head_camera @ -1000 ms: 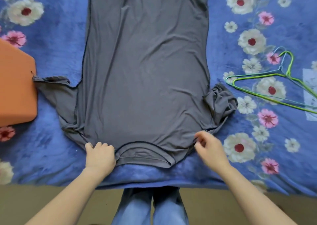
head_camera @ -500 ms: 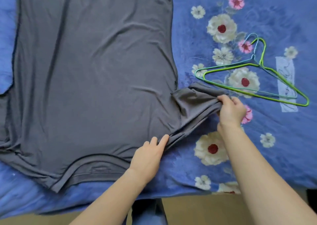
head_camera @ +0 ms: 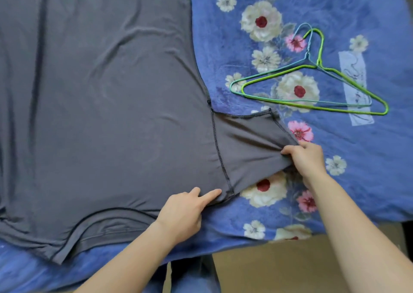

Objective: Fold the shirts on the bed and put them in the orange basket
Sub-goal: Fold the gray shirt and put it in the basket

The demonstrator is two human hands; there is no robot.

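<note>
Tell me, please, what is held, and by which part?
Right hand pinches the sleeve of the grey T-shirt at its cuff; left hand only presses the shoulder.

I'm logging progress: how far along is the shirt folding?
Done: the grey shirt lies spread flat on the floral blanket. In hand: the right hand pinches the sleeve at its hem, holding it taut, while the left hand presses near the shoulder seam. Left: every fold, then the basket, which is out of view.
</note>
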